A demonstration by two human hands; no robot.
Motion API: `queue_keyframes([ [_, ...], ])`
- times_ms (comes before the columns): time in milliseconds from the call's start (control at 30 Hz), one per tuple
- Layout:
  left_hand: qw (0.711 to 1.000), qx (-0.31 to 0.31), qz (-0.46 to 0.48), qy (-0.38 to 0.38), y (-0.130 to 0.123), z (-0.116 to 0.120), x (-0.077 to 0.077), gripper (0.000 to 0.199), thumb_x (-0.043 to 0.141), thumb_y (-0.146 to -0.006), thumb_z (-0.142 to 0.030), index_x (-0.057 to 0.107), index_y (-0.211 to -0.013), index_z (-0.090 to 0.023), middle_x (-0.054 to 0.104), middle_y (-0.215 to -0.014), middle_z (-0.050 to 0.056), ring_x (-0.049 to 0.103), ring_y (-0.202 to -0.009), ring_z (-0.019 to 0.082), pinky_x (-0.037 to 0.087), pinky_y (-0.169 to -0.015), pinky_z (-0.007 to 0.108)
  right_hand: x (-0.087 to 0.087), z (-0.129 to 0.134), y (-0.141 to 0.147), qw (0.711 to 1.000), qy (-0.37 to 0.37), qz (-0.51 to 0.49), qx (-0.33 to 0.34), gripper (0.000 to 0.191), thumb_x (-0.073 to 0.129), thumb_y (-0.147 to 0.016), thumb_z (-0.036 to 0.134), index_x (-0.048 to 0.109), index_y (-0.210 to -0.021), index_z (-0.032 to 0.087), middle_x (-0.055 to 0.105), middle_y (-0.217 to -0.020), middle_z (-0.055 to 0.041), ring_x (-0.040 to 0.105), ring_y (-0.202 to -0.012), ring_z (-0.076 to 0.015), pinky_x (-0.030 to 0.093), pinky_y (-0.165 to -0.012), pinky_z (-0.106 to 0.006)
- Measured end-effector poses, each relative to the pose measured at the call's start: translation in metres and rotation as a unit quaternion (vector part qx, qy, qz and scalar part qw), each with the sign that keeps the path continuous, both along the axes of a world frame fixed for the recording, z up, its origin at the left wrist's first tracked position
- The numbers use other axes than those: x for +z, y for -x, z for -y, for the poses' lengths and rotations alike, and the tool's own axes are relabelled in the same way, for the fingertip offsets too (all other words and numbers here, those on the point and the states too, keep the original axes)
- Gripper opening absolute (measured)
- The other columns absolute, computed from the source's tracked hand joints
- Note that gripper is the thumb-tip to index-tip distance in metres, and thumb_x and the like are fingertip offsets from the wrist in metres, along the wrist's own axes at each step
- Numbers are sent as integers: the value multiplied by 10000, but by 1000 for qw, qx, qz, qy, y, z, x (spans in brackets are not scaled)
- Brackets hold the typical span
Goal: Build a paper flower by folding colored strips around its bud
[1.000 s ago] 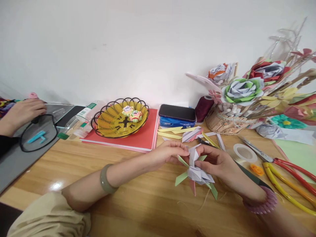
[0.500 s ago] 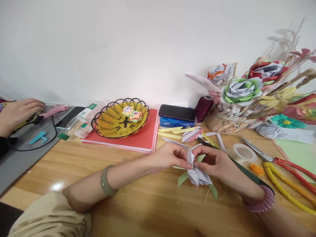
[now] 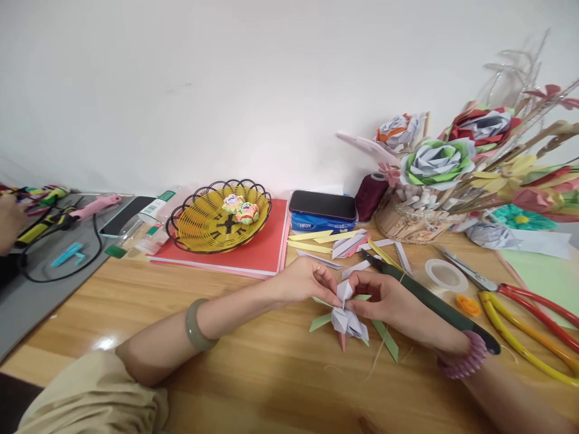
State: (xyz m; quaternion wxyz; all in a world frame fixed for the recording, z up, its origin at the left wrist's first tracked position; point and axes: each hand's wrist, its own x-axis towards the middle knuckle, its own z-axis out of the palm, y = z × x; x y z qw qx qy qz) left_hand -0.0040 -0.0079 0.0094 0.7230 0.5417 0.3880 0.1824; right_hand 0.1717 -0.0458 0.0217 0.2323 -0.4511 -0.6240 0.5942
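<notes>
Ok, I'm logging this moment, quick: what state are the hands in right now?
Left hand: closed, fingertips pinching the folded paper piece.
Right hand: closed, fingertips pinching the same piece.

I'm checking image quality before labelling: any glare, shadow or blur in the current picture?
Head view: white glare on the wooden table beside the beige sleeve; head view: soft shadow below the left hand; head view: the other person's hand looks blurred, the paper flower fairly clear.

A white wall (image 3: 271,90) spans twelve o'clock; the wooden table (image 3: 244,386) at six shows glare (image 3: 106,342) toward eight.
</notes>
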Motion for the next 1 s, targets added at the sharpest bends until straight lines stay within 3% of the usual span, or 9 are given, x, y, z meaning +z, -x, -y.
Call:
queue_keyframes([
  [500, 1000, 12, 18, 21, -2, -3, -5, 174, 722, -467, -122, 592, -581, -105, 588, -559, -35, 503, -534, 61, 381, -585, 216, -3, 1, 5, 998, -27, 36, -53, 169, 628, -719, 305, 576, -753, 147, 587, -731, -8, 529, -631, -122, 429, -581, -244],
  [767, 998, 53, -25, -36, -5, 2, -2, 162, 668, -496, -84, 520, -552, -122, 559, -522, -42, 490, -497, 59, 376, -528, 199, -6, 2, 7, 992, -63, 81, -71, 154, 607, -713, 307, 564, -702, 160, 604, -709, -17, 540, -618, -139, 430, -564, -261],
  [1000, 988, 75, -77, -107, -5, 6, -11, 147, 634, -512, -136, 498, -568, -143, 563, -555, -28, 520, -542, 91, 366, -498, 196, -7, 3, 8, 989, -78, 103, -75, 146, 587, -723, 299, 550, -675, 167, 607, -703, -16, 537, -617, -137, 426, -568, -262],
])
